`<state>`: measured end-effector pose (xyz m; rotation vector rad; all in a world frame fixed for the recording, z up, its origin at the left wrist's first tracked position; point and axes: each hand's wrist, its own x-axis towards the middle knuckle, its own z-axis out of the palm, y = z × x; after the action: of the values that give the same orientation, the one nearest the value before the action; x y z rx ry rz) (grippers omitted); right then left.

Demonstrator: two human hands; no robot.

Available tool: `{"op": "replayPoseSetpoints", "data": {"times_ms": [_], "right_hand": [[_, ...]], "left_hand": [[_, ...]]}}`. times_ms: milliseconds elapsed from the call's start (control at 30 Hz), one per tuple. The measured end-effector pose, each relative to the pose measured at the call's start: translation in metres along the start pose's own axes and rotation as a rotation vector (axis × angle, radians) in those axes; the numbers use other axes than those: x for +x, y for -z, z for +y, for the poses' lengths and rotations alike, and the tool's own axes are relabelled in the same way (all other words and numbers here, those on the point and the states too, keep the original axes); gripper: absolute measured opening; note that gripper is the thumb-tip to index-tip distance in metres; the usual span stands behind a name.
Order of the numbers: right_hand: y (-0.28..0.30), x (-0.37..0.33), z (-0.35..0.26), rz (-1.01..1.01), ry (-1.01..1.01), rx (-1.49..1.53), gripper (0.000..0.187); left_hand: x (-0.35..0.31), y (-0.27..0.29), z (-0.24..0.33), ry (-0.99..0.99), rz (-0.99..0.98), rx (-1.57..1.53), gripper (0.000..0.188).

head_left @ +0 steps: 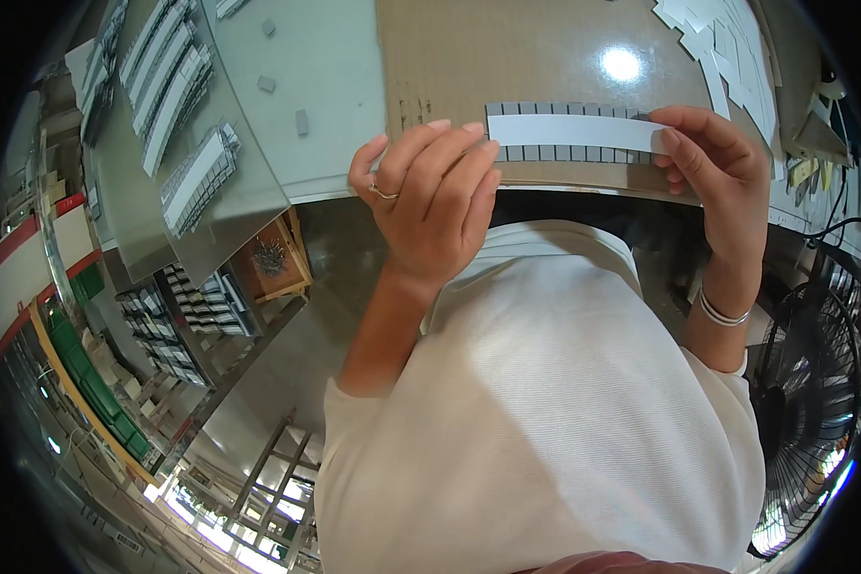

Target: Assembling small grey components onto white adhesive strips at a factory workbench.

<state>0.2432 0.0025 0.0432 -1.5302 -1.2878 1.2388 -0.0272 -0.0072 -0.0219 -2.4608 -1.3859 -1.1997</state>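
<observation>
A long white strip (574, 131) lies over a row of small grey tiles (545, 153) near the table's front edge, their ends showing above and below it. My right hand (727, 163) pinches the strip's right end between thumb and forefinger, the other fingers curled under. At the strip's left end is my left hand (430, 196), back upward, fingers loosely bent and a little apart, with a ring on one. Its fingertips come close to the strip's end; whether they touch is unclear. Nothing shows in that hand.
More tile-edged strips (201, 177) lie on the glass surface at left. Several loose grey tiles (301, 122) are scattered on the pale table. White paper strips (727, 53) are piled at the far right. A black fan (804, 402) stands to my right; an open wooden drawer (282, 258) sits below left.
</observation>
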Motion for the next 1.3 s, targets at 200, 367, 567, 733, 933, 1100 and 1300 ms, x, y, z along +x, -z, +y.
{"op": "replayPoseSetpoints", "data": {"times_ms": [200,367,567,733,933,1100,1300], "right_hand": [[0.000,0.000,0.001,0.015,0.018,-0.033,0.017],[0.021,-0.006,-0.010,0.138,0.101,0.056,0.021],[0.117,-0.025,-0.004,0.725,0.474,-0.242,0.024],[0.210,-0.004,0.011,0.883,0.432,-0.639,0.049],[0.227,0.051,0.006,0.294,0.137,-0.299,0.049],[0.225,0.019,-0.006,0.426,0.622,0.058,0.019],[0.172,-0.043,0.016,0.525,0.446,0.132,0.020]], "left_hand": [[0.002,0.000,0.000,-0.015,-0.016,0.012,0.024],[0.004,0.003,0.004,0.030,-0.088,0.028,0.018],[0.010,0.006,0.010,0.024,-0.102,0.033,0.016],[0.007,0.010,0.006,-0.029,-0.113,0.077,0.022],[0.010,0.013,0.011,0.001,-0.099,0.029,0.026],[0.011,0.008,0.006,0.002,-0.103,-0.005,0.026],[0.011,0.014,0.010,-0.007,-0.106,0.056,0.027]]}}
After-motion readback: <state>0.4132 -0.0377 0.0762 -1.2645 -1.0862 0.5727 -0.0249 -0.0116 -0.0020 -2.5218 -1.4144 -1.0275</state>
